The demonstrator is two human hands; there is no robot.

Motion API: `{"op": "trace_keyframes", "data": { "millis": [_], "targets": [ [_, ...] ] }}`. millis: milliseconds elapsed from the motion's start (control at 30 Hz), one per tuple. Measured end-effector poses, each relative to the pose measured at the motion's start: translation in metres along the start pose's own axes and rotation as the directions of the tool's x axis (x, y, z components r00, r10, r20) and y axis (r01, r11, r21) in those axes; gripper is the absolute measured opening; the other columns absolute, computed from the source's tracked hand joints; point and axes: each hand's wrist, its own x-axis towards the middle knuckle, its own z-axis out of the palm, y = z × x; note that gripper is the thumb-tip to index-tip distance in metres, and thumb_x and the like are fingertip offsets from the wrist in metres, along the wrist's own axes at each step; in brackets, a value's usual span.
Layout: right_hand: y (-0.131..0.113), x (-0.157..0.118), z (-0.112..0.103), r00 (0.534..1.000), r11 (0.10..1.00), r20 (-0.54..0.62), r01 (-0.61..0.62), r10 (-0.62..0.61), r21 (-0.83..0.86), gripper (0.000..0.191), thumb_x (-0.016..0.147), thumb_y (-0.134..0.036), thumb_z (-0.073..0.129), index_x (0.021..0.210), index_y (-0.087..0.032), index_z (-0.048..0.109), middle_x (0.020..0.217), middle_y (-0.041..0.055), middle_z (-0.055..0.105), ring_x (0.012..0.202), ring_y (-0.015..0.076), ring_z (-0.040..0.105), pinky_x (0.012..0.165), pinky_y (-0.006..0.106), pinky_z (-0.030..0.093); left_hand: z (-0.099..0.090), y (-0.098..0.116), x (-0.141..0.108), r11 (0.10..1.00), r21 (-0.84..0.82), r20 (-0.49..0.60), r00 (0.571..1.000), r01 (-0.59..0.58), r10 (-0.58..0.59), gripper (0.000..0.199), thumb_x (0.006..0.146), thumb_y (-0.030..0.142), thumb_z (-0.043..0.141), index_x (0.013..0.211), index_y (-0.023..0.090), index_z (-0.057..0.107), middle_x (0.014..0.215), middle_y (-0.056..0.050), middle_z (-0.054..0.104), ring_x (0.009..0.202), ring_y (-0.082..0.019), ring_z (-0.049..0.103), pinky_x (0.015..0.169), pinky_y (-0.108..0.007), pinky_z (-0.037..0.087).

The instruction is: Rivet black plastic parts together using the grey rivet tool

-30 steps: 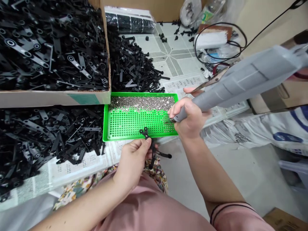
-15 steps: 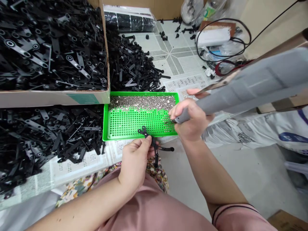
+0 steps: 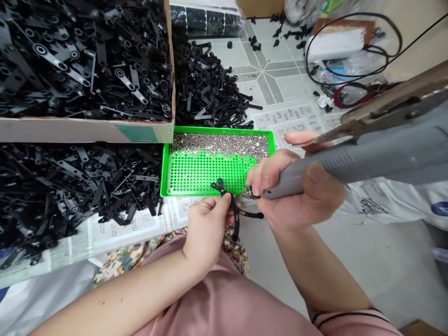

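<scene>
My left hand [image 3: 210, 219] pinches a black plastic bracket [image 3: 236, 215] with several arms and ringed ends, held over the near edge of a green perforated tray [image 3: 192, 177]. Small silvery screws [image 3: 217, 143] are heaped along the tray's far side. My right hand [image 3: 297, 186] is wrapped round a grey electric screwdriver [image 3: 350, 161], which slants in from the right. Its metal tip [image 3: 248, 192] points left, close beside the bracket; whether they touch I cannot tell.
A cardboard box [image 3: 140, 131] full of black levers stands at the left, with loose black parts [image 3: 217, 88] behind the tray and more [image 3: 87, 186] in front of the box. A coiled black cable [image 3: 401, 37] and red-handled scissors [image 3: 341, 95] lie at the back right.
The screwdriver has swung lower and nearer, its tip moving from over the tray's right side towards the bracket. My left hand keeps its pinch. The whole view has shifted slightly.
</scene>
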Motion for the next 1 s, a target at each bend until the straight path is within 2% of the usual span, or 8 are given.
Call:
{"op": "trace_keyframes", "data": {
  "millis": [267, 567, 833, 1000],
  "targets": [
    [0.0017, -0.0019, -0.0002, 0.999, 0.999, -0.005, -0.032, 0.032, -0.027, 0.019, 0.074, -0.037, 0.062, 0.090, -0.027, 0.058, 0.044, -0.0067, 0.052, 0.032, 0.0139, 0.046, 0.033, 0.030, 0.040, -0.0012, -0.0033, 0.0002, 0.999, 0.027, 0.007, 0.999, -0.036, 0.036, 0.031, 0.076, 0.043, 0.062, 0.062, 0.016, 0.064, 0.051, 0.001, 0.053, 0.053, -0.010, 0.048, 0.050, -0.021, 0.039],
    [-0.0004, -0.0046, 0.0018, 1.000, 1.000, 0.023, -0.002, 0.002, 0.018, 0.020, 0.073, -0.030, 0.064, 0.092, -0.025, 0.060, 0.047, -0.0049, 0.053, 0.034, 0.0141, 0.047, 0.036, 0.031, 0.041, -0.0014, -0.0029, 0.0009, 0.998, 0.039, 0.006, 0.999, -0.039, 0.039, 0.034, 0.077, 0.045, 0.059, 0.062, 0.015, 0.065, 0.053, 0.000, 0.052, 0.051, -0.009, 0.045, 0.049, -0.020, 0.038],
    [0.0015, -0.0057, 0.0026, 0.999, 0.999, 0.046, -0.010, 0.008, 0.044, 0.024, 0.072, -0.029, 0.066, 0.094, -0.021, 0.062, 0.048, -0.0030, 0.055, 0.036, 0.0153, 0.048, 0.037, 0.032, 0.040, -0.0014, -0.0035, 0.0008, 0.998, 0.043, 0.009, 0.999, -0.044, 0.044, 0.033, 0.077, 0.043, 0.059, 0.062, 0.014, 0.065, 0.052, 0.000, 0.052, 0.053, -0.010, 0.048, 0.048, -0.020, 0.037],
    [0.0005, -0.0089, -0.0002, 0.998, 0.999, 0.053, -0.017, 0.019, -0.046, 0.022, 0.072, -0.035, 0.067, 0.091, -0.026, 0.061, 0.050, -0.0040, 0.056, 0.038, 0.0156, 0.049, 0.039, 0.033, 0.042, -0.0013, -0.0032, 0.0001, 0.999, 0.023, 0.001, 0.999, -0.039, 0.039, 0.030, 0.076, 0.042, 0.061, 0.065, 0.014, 0.066, 0.051, 0.001, 0.052, 0.050, -0.009, 0.045, 0.047, -0.020, 0.035]
  ]
}}
